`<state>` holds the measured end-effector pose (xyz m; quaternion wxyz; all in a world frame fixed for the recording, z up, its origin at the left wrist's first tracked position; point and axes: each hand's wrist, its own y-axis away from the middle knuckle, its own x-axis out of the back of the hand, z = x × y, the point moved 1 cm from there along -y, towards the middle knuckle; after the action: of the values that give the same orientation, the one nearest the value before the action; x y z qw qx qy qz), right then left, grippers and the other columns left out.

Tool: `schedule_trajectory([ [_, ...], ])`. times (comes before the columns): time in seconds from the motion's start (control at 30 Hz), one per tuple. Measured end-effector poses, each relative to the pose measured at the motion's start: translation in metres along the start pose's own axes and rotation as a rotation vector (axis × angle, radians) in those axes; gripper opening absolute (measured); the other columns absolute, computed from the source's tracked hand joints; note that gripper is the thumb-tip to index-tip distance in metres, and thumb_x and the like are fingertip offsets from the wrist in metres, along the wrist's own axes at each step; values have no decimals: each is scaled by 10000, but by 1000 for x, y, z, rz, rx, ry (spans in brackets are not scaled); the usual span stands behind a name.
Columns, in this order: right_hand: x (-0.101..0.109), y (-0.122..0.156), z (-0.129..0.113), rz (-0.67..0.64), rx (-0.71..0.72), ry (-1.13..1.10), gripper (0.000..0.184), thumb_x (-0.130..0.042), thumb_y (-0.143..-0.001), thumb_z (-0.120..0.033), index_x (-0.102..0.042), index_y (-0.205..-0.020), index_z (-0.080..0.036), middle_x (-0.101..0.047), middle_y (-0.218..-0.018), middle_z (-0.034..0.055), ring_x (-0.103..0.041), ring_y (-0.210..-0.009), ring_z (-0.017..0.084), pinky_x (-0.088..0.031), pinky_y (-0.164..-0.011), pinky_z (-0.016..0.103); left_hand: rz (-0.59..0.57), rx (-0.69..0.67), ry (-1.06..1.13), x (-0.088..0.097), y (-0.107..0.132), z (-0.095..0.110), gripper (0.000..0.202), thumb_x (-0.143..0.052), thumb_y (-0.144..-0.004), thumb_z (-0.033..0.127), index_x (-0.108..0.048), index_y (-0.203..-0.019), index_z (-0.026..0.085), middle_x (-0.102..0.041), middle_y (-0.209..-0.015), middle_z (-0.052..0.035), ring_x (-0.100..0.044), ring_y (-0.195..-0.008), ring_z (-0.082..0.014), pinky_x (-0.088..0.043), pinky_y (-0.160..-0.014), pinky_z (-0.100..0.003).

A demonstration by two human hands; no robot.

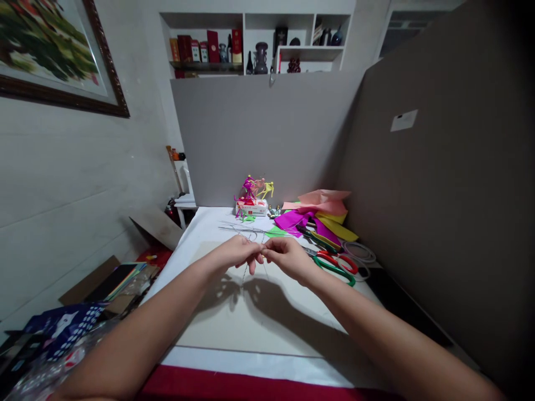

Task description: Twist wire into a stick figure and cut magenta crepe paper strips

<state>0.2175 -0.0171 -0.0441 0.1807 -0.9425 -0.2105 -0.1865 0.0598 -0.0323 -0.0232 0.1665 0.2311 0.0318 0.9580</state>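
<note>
My left hand (pixel 237 252) and my right hand (pixel 287 256) meet above the board, fingertips nearly touching. Between them is a thin twisted wire (pixel 244 275), whose strands hang below and stick up past the fingers. Each hand pinches it, though the exact grip point is hidden by the fingers. More loose wires (pixel 238 228) lie just beyond the hands. Red-handled scissors (pixel 334 259) and green-handled scissors (pixel 340 272) rest to the right of my right hand.
A pale board (pixel 267 328) covers much of the white-clothed table. Small colourful figures (pixel 251 188) stand on and around a white-and-red box (pixel 256 208) at the back. Crumpled coloured paper (pixel 324 201) and a coil of white cord (pixel 359 252) lie at right. Grey panels (pixel 267 133) enclose the back and right.
</note>
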Motion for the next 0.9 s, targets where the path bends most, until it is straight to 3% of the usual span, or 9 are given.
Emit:
schedule_trajectory([
  [0.17, -2, 22, 8, 81, 39, 116, 135, -541, -783, -191, -665, -775, -137, -649, -694, 45, -541, -615, 135, -406, -591, 247, 82, -21, -35, -18, -3, -11, 396, -487, -765, 429, -578, -505, 145, -442, -311, 30, -303, -343, -73, -228, -419, -218],
  [0.3, 6, 35, 1, 238, 356, 518, 208, -472, -834, -139, -675, -872, -163, -664, -782, 84, -573, -761, 190, -430, -713, 301, 88, -68, -30, -21, -3, -8, 355, -501, -771, 430, -628, -638, 127, -422, -333, 59, -306, -328, -69, -220, -412, -212],
  [0.4, 18, 36, -2, 427, 492, 635, 257, -461, -851, -135, -639, -1035, -142, -633, -1026, 147, -555, -958, 229, -431, -827, 335, 85, -107, -12, -24, 0, -4, 359, -501, -780, 432, -654, -727, 110, -407, -351, 74, -305, -329, -63, -226, -413, -204],
  [0.47, 25, 32, 0, 415, 458, 649, 260, -473, -852, -137, -634, -1056, -133, -616, -1068, 160, -557, -973, 231, -441, -818, 330, 89, -142, -1, -28, 2, -3, 361, -508, -784, 432, -654, -732, 105, -400, -347, 76, -305, -325, -59, -227, -412, -200],
  [0.53, 30, 27, 5, 304, 385, 645, 231, -475, -859, -137, -658, -999, -137, -643, -964, 137, -584, -877, 207, -448, -746, 299, 90, -172, 12, -32, 3, -5, 358, -511, -791, 429, -652, -741, 104, -404, -340, 75, -305, -321, -57, -230, -413, -198],
  [0.63, 36, 22, 13, 152, 337, 579, 208, -470, -865, -130, -676, -899, -136, -661, -835, 96, -585, -751, 160, -419, -671, 252, 92, -174, 49, -40, 4, -11, 361, -506, -801, 438, -638, -748, 107, -403, -333, 75, -303, -319, -57, -228, -408, -195],
  [0.77, 37, 19, 17, 126, 265, 380, 163, -508, -810, -118, -655, -740, -135, -649, -712, 54, -544, -646, 129, -376, -608, 235, 133, -170, 103, -50, 5, -13, 353, -524, -789, 450, -619, -745, 113, -403, -337, 73, -309, -325, -62, -219, -400, -198],
  [0.9, 25, 20, 17, 206, 31, -216, 158, -551, -789, -280, -593, -723, -142, -546, -590, -5, -426, -496, 85, -314, -481, 211, 228, -215, 152, -55, 9, -4, 342, -522, -786, 455, -597, -711, 129, -390, -358, 73, -304, -342, -61, -219, -402, -208],
])
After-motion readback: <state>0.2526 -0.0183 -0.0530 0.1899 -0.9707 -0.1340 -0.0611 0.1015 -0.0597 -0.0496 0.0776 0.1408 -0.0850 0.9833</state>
